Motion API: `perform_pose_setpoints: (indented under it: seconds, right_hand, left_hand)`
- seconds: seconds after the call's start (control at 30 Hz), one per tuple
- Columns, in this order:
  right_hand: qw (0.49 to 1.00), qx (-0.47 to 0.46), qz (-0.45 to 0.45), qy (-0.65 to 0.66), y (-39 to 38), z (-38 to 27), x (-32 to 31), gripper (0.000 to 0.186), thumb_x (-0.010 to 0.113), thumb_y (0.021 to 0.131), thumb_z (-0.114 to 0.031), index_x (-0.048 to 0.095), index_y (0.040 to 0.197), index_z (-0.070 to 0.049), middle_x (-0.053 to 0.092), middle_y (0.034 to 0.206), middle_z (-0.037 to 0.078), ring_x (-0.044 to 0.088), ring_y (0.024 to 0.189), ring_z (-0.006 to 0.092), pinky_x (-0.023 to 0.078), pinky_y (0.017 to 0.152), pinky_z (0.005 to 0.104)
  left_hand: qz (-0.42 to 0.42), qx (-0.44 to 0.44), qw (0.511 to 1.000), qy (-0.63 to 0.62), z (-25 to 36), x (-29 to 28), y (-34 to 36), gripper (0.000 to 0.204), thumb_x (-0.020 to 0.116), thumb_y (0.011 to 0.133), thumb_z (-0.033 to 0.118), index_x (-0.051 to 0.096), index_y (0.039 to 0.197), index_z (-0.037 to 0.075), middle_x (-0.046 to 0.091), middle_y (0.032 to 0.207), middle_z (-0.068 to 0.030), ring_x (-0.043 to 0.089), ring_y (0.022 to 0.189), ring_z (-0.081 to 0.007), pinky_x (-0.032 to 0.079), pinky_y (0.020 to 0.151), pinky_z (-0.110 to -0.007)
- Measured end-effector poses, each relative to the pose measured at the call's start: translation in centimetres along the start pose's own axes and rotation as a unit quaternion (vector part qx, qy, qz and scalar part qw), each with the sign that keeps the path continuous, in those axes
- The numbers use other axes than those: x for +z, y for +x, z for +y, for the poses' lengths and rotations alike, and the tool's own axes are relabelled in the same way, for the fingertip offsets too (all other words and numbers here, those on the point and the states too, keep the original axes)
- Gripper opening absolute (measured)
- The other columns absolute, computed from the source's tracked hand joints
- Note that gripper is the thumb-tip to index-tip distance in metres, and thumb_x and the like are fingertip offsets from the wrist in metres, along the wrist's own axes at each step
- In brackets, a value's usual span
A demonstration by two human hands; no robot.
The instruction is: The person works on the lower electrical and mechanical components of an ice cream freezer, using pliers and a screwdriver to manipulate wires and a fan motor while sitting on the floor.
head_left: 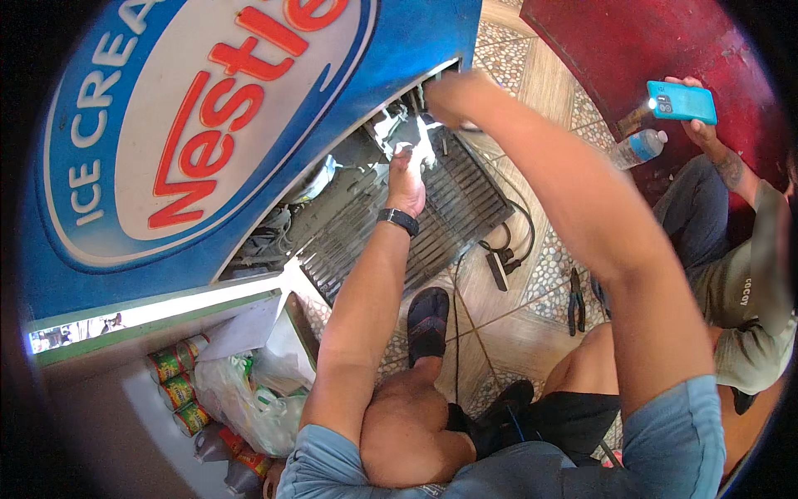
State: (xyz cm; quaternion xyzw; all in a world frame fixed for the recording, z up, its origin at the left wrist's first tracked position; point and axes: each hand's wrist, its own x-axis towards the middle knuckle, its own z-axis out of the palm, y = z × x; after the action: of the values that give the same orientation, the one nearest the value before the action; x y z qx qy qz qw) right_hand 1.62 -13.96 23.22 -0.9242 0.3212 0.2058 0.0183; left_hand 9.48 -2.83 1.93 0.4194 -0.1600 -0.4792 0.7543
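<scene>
A blue freezer (274, 224) with a large white oval sign stands tilted across the upper left, its lower compartment uncovered. My left hand (406, 185), with a black watch on the wrist, reaches into that compartment. Its fingers are curled with the thumb up, beside a brightly lit whitish piece (424, 143); what they grip is not clear. My right hand (453, 96) is at the compartment's upper right edge, smeared by motion, its fingers hidden. Below both hands a dark slatted grille (449, 223) lies at the freezer's opening, with dusty parts and wires (270, 233) inside.
At right, another person's hand (702, 129) holds a teal phone (682, 101) with its light on. Near it is a water bottle (640, 148). Pliers (576, 303) and a black cord with a plug (497, 270) lie on the floor. Cans (177, 389) and a plastic bag (249, 399) sit lower left.
</scene>
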Motion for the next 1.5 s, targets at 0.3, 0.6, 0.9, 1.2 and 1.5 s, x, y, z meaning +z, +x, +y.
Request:
perform_pose_setpoints:
  seconds: [0.3,0.6,0.9,1.2,1.5]
  right_hand:
    - [0.579,0.025,0.188,0.793,0.9,-2.1,21.8,0.019,0.06,0.094,-0.015,0.064,0.109,-0.005,0.066,0.098,0.0,0.057,0.093,0.0113,0.045,0.083,0.0278]
    - [0.551,0.065,0.154,0.817,0.7,-0.7,18.4,0.021,0.063,0.09,-0.012,0.067,0.107,-0.001,0.065,0.091,0.0,0.054,0.077,0.0078,0.045,0.071,0.0234]
    - [0.48,0.095,-0.173,0.855,-0.2,4.8,10.3,0.023,0.059,0.092,-0.023,0.058,0.092,0.0,0.057,0.066,0.008,0.056,0.054,0.017,0.047,0.046,0.0304]
    - [0.529,0.129,-0.328,0.772,3.2,5.0,4.2,0.032,0.048,0.099,-0.036,0.049,0.085,-0.007,0.055,0.064,0.006,0.055,0.046,0.0122,0.042,0.033,0.0223]
    - [0.513,0.138,-0.351,0.771,3.5,4.7,2.8,0.043,0.05,0.097,-0.044,0.052,0.077,-0.006,0.055,0.062,0.007,0.053,0.046,0.0134,0.039,0.034,0.0213]
  left_hand:
    - [-0.041,-0.002,0.999,-0.009,0.3,2.0,-0.2,0.012,0.06,0.091,0.011,0.069,0.098,0.007,0.066,0.09,0.0035,0.057,0.082,-0.0072,0.042,0.072,-0.023]
    - [-0.054,-0.04,0.998,0.018,1.2,2.3,-0.8,0.02,0.059,0.093,0.012,0.062,0.112,0.005,0.065,0.108,-0.0007,0.057,0.101,-0.0112,0.044,0.092,-0.03]
    - [-0.038,-0.032,0.998,0.038,0.8,2.1,-0.8,0.028,0.063,0.093,0.02,0.056,0.116,0.006,0.062,0.113,-0.003,0.053,0.106,-0.0125,0.037,0.097,-0.03]
    - [-0.01,0.006,1.0,0.029,-0.2,1.1,0.0,0.012,0.064,0.09,0.013,0.061,0.101,0.01,0.065,0.097,0.0013,0.056,0.088,-0.0105,0.041,0.081,-0.027]
    - [-0.043,0.015,0.999,0.004,-0.5,0.8,0.4,0.018,0.06,0.092,0.008,0.058,0.11,0.009,0.062,0.112,0.0003,0.053,0.101,-0.0103,0.04,0.091,-0.027]
